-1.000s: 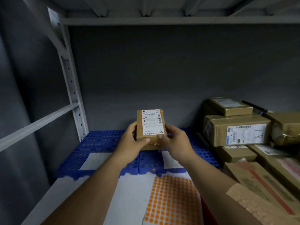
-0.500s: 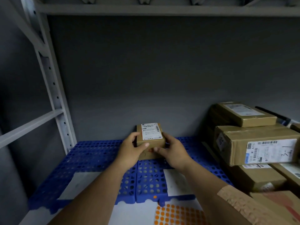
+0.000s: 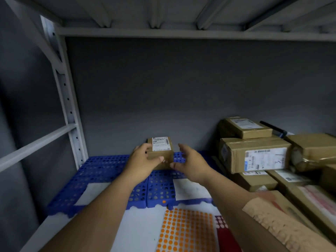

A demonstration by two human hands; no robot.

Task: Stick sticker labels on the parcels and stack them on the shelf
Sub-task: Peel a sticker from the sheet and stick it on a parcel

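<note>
A small brown parcel (image 3: 160, 151) with a white label on top rests on the blue perforated pallet (image 3: 101, 171) against the grey back wall. My left hand (image 3: 143, 162) still grips its left side, thumb across the front. Just right of the parcel is my right hand (image 3: 190, 162), off the box with relaxed, spread fingers. A sheet of orange round stickers (image 3: 185, 231) lies on the white shelf surface near me, and a dark red sticker sheet (image 3: 224, 233) sits beside it.
A stack of larger brown parcels (image 3: 254, 155) fills the right side of the shelf. A white steel upright (image 3: 67, 106) and crossbar stand at the left. The upper shelf (image 3: 181, 31) is overhead. White paper patches (image 3: 190, 188) lie on the pallet.
The parcel went from held up in both hands down onto the pallet by the back wall. My right hand has let go and drawn slightly away to the right.
</note>
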